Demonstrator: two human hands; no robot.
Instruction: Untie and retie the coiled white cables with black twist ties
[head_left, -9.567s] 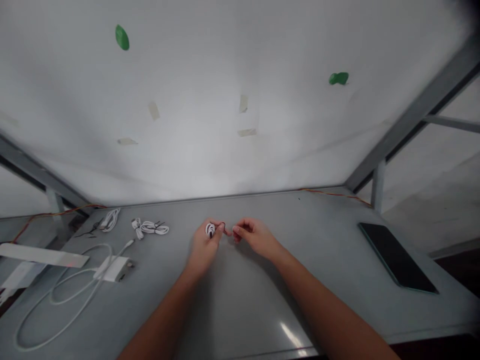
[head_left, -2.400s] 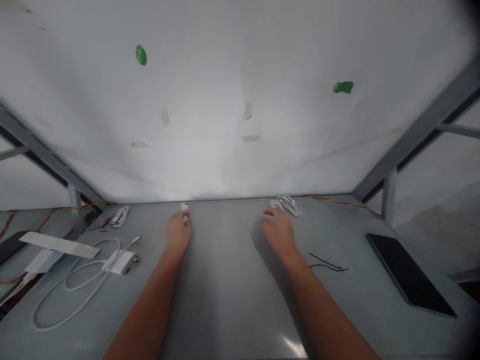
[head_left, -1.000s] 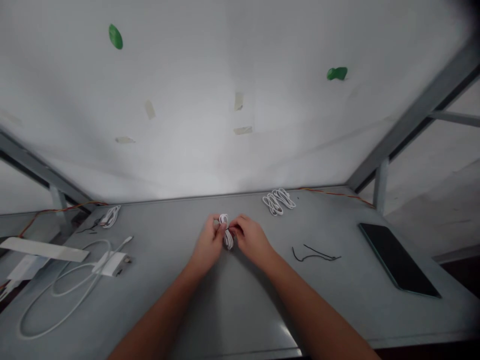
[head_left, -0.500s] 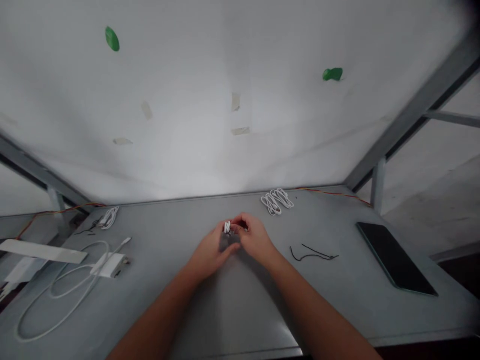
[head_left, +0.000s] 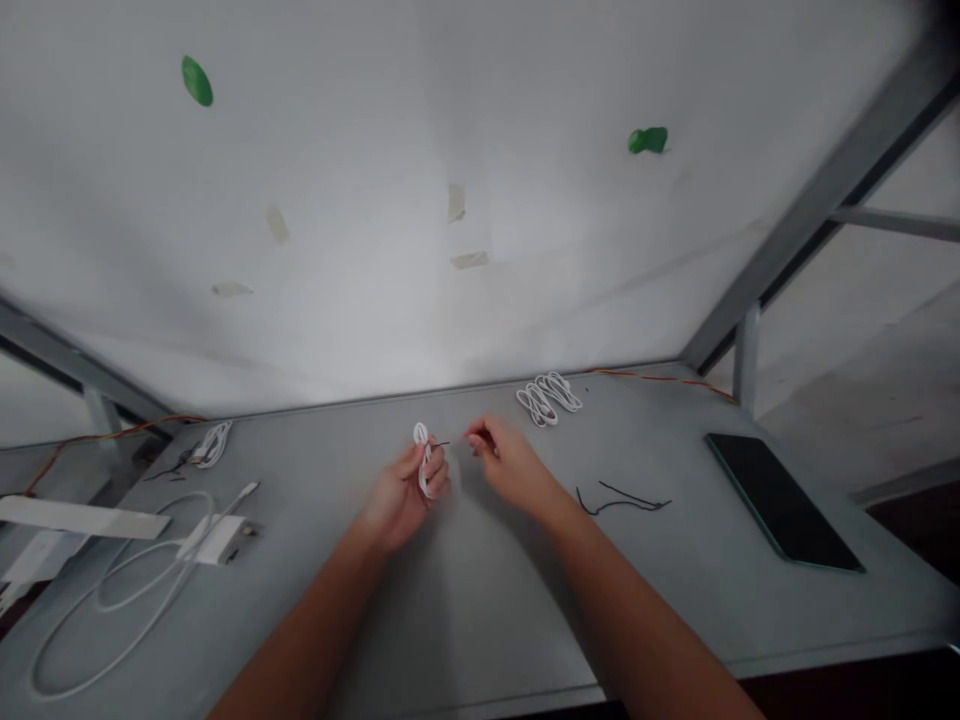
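My left hand (head_left: 401, 492) is closed around a small coiled white cable (head_left: 422, 462), held upright above the grey table (head_left: 465, 600). A thin dark twist tie (head_left: 441, 444) sticks out from the coil toward my right hand (head_left: 504, 467). That hand sits just to the right, thumb and forefinger pinched together close to the tie's end; I cannot make out whether they touch it.
A second coiled white cable (head_left: 547, 396) lies at the back right, loose black ties (head_left: 619, 499) right of my right hand, a dark phone (head_left: 780, 500) farther right. At left are a white charger with long cable (head_left: 214, 540) and another bundle (head_left: 212, 444).
My hands were pressed together over the coil half a second ago. They have drawn apart; the coil stays in my left hand and my right hand has moved slightly right.
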